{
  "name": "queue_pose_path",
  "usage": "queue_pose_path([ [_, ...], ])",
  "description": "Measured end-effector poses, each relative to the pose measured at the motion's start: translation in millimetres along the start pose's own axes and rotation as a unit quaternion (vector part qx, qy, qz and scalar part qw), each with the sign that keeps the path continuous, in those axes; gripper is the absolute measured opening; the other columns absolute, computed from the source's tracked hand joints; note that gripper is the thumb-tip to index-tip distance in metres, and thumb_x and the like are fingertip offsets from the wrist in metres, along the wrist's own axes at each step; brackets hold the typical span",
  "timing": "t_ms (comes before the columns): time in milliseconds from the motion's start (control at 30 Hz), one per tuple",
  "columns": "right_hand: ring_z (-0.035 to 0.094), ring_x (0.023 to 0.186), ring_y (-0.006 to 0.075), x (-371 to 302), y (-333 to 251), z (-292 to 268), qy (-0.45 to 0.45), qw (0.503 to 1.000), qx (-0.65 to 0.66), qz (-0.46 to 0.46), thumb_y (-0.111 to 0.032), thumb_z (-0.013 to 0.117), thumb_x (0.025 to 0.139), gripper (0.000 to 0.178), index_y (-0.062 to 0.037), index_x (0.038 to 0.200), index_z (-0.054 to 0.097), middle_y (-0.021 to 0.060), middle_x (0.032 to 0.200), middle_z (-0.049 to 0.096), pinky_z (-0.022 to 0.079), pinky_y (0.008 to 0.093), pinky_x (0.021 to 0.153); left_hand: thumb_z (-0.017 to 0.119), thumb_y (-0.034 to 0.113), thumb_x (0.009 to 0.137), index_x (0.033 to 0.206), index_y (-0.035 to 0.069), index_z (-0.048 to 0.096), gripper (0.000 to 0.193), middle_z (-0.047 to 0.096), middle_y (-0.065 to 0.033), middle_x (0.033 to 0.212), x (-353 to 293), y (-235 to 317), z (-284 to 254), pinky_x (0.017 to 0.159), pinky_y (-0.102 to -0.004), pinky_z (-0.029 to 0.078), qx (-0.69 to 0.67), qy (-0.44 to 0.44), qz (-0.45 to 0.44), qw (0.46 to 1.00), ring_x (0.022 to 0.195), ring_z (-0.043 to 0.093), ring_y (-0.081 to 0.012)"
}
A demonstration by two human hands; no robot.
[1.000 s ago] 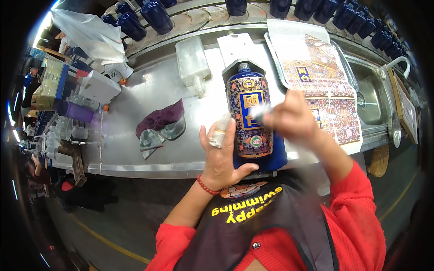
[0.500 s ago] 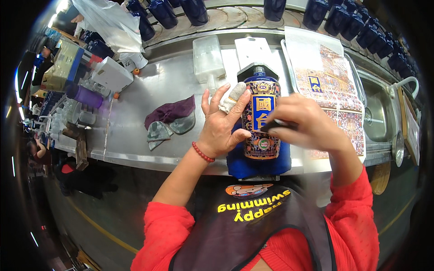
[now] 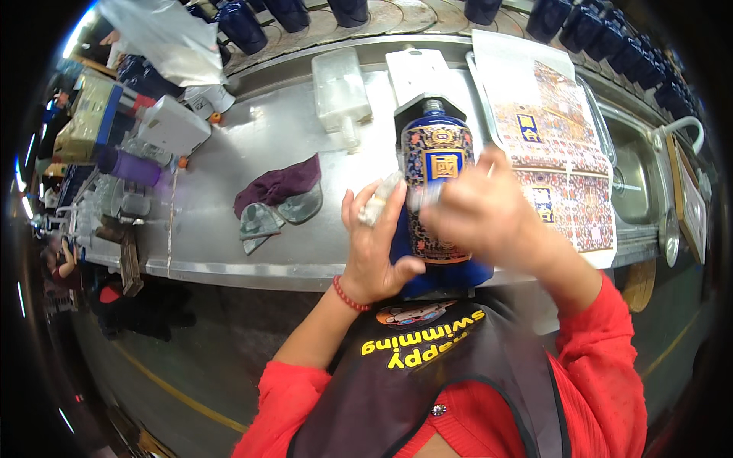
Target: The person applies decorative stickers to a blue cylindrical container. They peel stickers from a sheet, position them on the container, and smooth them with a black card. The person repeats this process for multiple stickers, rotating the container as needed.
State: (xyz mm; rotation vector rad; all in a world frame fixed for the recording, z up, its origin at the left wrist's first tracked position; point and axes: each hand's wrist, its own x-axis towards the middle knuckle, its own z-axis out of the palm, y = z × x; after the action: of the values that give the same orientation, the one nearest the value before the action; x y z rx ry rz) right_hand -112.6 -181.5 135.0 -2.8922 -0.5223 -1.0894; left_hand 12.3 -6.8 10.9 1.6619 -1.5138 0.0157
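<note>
Currently showing, in the head view, 1 blue bottle (image 3: 440,166) lying label-up near the front edge of the steel worktop (image 3: 221,160). Running lengthwise away from the person, with the neck (image 3: 434,105) pointing to the far side and the base facing the apron (image 3: 412,336). Presenting the bottle between 2 hands, directly ahead of the torso. Resting the left hand (image 3: 374,256) along the left flank: spreading the fingers open, gripping nothing, laying the thumb beside the base end, wearing a pale cover (image 3: 379,201) on 1 finger. Positioning the right hand (image 3: 489,210) over the bottle from the right, covering part of the lower half of the patterned label (image 3: 417,153): bending the fingers closed, apparently gripping a small pale item (image 3: 426,195), blurring too much to tell its kind. Reaching farther across the long axis with the right hand than with the left. Displaying patterned sheets (image 3: 565,145) to the right; displaying to the left a purple cloth (image 3: 279,185) and, farther off, a clear bottle (image 3: 338,91) pointing its mouth toward the person.
</note>
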Motion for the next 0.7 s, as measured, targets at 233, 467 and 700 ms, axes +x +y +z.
queue_pose_path([
  [233,0.058,0.062,0.0069,-106.0,-15.7,3.8,0.130,0.812,0.281,0.494,-0.013,0.065,0.100,0.017,-0.0008,0.112,0.063,0.0013,0.074,0.063,0.046,0.0235,0.055,0.084,0.047,0.073,0.154,0.006,0.041,0.100,0.048,-0.0248,0.147,2.8,41.8,2.4,0.112,-0.0706,0.011,0.118,-0.061,0.020,0.991,0.136,0.039,-0.0433],
  [467,0.064,0.116,0.0388,-125.4,-47.4,19.0,0.086,0.909,0.141,0.383,0.014,0.056,0.086,0.052,0.0011,0.137,0.058,0.0270,0.132,0.061,0.051,0.0419,0.100,0.073,0.053,0.085,0.156,-0.005,0.029,0.102,0.047,-0.0286,0.149,2.3,24.0,11.8,0.116,-0.0697,0.006,0.044,-0.027,0.049,0.997,0.139,0.042,-0.0495],
  [700,0.057,0.124,0.0411,-137.5,-86.3,41.0,-0.004,0.943,0.076,0.325,0.008,0.060,0.080,0.065,-0.0061,0.143,0.057,0.0264,0.143,0.053,0.047,0.0479,0.102,0.076,0.036,0.086,0.152,0.017,0.048,0.074,0.050,-0.0150,0.153,-3.3,25.0,13.0,0.120,-0.0638,-0.001,0.178,-0.031,0.092,0.979,0.146,0.036,-0.0393],
])
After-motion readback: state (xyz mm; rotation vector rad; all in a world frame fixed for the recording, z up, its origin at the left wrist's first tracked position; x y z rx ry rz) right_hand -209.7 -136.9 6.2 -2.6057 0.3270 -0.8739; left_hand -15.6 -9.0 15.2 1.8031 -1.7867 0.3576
